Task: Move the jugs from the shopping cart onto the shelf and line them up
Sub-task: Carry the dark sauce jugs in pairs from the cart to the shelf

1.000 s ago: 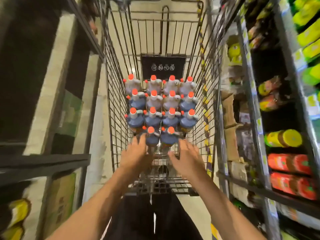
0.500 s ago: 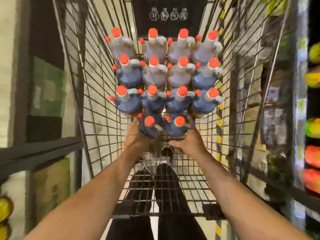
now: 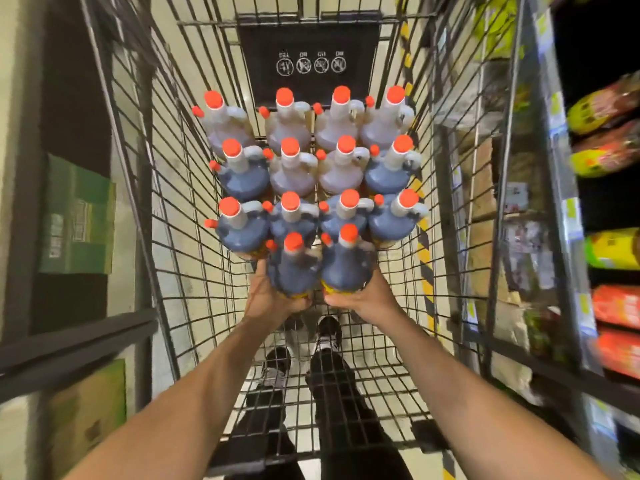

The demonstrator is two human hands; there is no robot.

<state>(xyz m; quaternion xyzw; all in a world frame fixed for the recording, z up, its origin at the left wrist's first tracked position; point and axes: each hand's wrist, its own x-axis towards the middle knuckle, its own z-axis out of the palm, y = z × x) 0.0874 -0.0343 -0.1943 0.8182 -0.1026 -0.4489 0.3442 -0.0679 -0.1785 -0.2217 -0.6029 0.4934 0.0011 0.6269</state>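
Several blue-grey jugs with orange caps stand packed in rows inside the wire shopping cart [image 3: 173, 209]. The two nearest jugs sit side by side in front of the rows. My left hand [image 3: 268, 299] grips the base of the left front jug [image 3: 294, 268]. My right hand [image 3: 367, 299] grips the base of the right front jug [image 3: 348, 265]. Both front jugs are upright, caps up. Their lower labels are mostly hidden by my fingers.
A dark shelf rail [image 3: 69, 344] with green boxes [image 3: 78, 216] runs along the left. A stocked shelf [image 3: 609, 306] of yellow and red packages lines the right. The cart's wire sides rise close around my forearms; my legs and shoes show through the cart floor.
My hands went from hovering above the front jugs to closing around their bases. The view dropped closer into the cart.
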